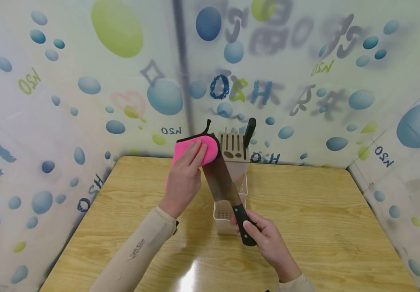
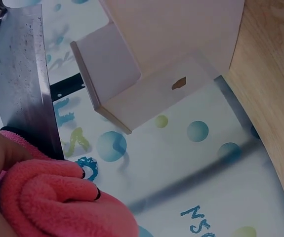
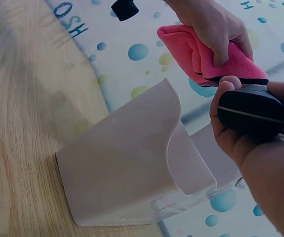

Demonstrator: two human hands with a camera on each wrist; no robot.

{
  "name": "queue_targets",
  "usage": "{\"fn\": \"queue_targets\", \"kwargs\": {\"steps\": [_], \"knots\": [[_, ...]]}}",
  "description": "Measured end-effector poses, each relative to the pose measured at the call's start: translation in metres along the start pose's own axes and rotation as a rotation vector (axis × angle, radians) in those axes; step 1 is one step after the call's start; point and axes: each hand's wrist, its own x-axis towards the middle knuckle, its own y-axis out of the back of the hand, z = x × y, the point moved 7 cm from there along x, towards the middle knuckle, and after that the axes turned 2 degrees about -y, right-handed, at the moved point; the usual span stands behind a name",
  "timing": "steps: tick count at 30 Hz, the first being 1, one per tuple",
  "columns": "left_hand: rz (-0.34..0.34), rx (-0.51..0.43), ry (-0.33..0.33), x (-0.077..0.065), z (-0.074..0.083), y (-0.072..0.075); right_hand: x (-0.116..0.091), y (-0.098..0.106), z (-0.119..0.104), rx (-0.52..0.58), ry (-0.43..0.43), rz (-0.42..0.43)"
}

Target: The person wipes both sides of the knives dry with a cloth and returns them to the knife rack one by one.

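Apparently mid-wipe.
Right grip clasps cleaver; left grip pinches cloth over its eleven-o'clock end (next stroke likely needs steadiness).

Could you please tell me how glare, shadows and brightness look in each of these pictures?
Head view: bright overall, with strong glare on the wooden table near the bottom edge and a soft shadow beside the left sleeve; left wrist view: dimmer, with a dull sheen on the knife blade; right wrist view: also dim, a soft shadow on the table beside the holder.
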Motion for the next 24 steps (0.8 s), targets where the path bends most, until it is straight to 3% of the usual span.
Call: {"fn": "queue_targets", "kwargs": {"steps": [4, 13, 24], "knots": [[-0.009, 0.007, -0.016, 0.001, 0.005, 0.001, 0.001, -0.001, -0.003, -0.016, 0.028, -0.004], [-0.065, 0.042, -0.032, 0.001, 0.013, -0.001, 0.001, 0.000, -0.001, -0.032, 0.006, 0.008], [-0.041, 0.051, 0.007, 0.008, 0.007, 0.003, 0.000, -0.003, -0.003, -0.064, 0.020, 0.002]]}}
